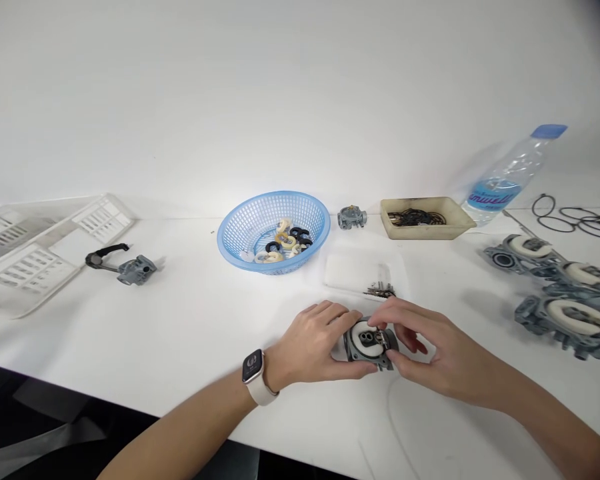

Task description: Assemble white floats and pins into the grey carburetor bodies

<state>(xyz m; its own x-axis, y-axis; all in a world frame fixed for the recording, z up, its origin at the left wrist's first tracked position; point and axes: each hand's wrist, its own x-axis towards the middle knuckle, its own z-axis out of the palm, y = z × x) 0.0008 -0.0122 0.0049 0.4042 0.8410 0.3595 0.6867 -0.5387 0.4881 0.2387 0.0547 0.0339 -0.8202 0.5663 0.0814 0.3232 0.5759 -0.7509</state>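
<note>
The left hand (317, 343), thumb and fingers spread, grips a metal housing (349, 348) near the counter's (195, 320) front edge; the right hand (443, 353) is half curled at its white ring (359, 340), whether pinching anything I cannot tell. A fingertip slip could knock the ring askew. A clear tray (333, 272) sits close behind, crowding the knuckles, before a blue basket (250, 217).

You appear to be in a small-parts workshop: your white surface (180, 317) carries several grey metal carburetors (368, 341), some opened, with a blue plastic basket (243, 230) of loose floats (281, 237) and a yellowish tray (420, 233) of thin black rings (414, 217).
</note>
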